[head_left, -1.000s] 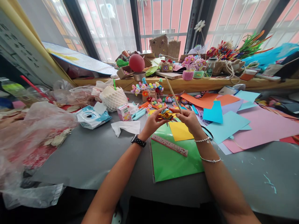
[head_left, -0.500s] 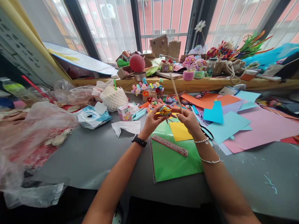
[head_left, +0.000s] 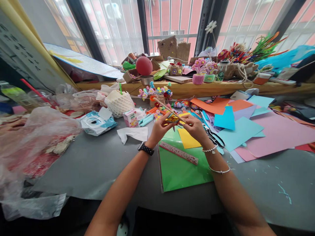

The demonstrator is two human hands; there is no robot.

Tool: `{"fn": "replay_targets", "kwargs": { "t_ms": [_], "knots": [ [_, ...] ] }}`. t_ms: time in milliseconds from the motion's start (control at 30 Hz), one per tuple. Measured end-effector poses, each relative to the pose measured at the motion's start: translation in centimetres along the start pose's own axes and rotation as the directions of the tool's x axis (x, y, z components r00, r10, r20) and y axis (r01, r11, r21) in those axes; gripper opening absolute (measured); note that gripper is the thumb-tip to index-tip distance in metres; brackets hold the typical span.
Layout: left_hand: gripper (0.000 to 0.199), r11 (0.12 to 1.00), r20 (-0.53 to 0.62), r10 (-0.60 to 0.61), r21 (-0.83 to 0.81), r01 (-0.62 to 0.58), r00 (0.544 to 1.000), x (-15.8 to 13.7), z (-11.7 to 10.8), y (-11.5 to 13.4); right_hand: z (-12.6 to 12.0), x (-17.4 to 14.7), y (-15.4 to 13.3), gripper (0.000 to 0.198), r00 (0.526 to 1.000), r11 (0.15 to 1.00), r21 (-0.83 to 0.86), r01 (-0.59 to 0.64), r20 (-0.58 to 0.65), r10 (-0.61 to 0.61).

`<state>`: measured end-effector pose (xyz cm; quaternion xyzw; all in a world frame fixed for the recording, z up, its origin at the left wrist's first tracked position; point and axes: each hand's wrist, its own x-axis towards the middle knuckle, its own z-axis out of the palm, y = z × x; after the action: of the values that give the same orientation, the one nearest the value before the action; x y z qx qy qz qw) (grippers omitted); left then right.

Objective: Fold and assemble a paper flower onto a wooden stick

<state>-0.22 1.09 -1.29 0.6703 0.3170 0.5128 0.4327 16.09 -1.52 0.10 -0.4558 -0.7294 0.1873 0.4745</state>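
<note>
Tipping from near-upright to slanting up-left, the thin wooden stick (head_left: 169, 109) stays pinched in the right hand (head_left: 195, 128), while the left hand (head_left: 159, 127) grips the small multicoloured folded paper piece (head_left: 173, 120) above the green sheet (head_left: 183, 167) on the bench (head_left: 98, 164).

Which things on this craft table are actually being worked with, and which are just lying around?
In use: left hand and right hand, wooden stick, small folded paper piece.

Lying about: ruler, green sheet, scissors, wet wipes pack, tissue.
</note>
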Motion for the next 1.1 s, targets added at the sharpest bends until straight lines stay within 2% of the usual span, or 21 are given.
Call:
{"fn": "replay_targets", "kwargs": {
  "t_ms": [100, 167, 267, 333, 467, 567, 800, 1000, 1100],
  "knots": [
    [0.057, 1.000, 0.038, -0.006, 0.024, 0.005, 0.999, -0.03, -0.11, 0.13, 0.02, -0.05, 0.09, 0.029, 0.999, 0.993, -0.103, 0.049, 0.016, -0.048],
    [0.058, 1.000, 0.055, -0.002, 0.011, 0.002, 0.998, -0.04, -0.10, 0.33, 0.00, -0.08, 0.00, 0.031, 0.999, 0.993, -0.113, 0.045, -0.021, -0.047],
    [0.059, 0.999, 0.069, 0.001, -0.042, 0.002, 0.998, -0.05, -0.04, 0.71, -0.01, -0.14, -0.31, 0.039, 0.993, 0.998, -0.023, -0.057, -0.109, 0.054],
    [0.060, 0.998, 0.077, -0.012, -0.066, 0.017, 0.997, -0.07, 0.00, 0.91, 0.01, -0.15, -0.47, 0.044, 0.989, 0.995, 0.035, -0.093, -0.116, 0.097],
    [0.060, 0.996, 0.068, -0.037, -0.084, 0.043, 0.997, -0.15, -0.02, 0.89, 0.08, -0.06, -0.43, 0.041, 0.992, 0.997, 0.066, -0.048, -0.109, 0.055],
    [0.060, 0.996, 0.069, -0.046, -0.077, 0.051, 0.997, -0.20, -0.14, 0.56, 0.16, 0.01, -0.22, 0.041, 0.996, 0.983, 0.181, -0.023, -0.077, 0.037],
    [0.056, 0.994, 0.088, -0.063, -0.081, 0.070, 0.994, -0.39, -0.55, 0.18, 0.30, -0.12, 0.27, 0.041, 0.990, 0.950, 0.280, -0.136, 0.002, 0.142],
    [0.057, 0.983, 0.121, -0.092, -0.147, 0.110, 0.988, -0.46, -0.46, 0.48, 0.11, -0.06, 0.11, 0.040, 0.989, 0.938, 0.321, -0.132, -0.026, 0.148],
    [0.057, 0.980, 0.108, -0.111, -0.152, 0.127, 0.988, -0.49, -0.53, 0.50, 0.26, -0.06, 0.05, 0.041, 0.989, 0.925, 0.352, -0.143, 0.010, 0.149]
  ]
}}
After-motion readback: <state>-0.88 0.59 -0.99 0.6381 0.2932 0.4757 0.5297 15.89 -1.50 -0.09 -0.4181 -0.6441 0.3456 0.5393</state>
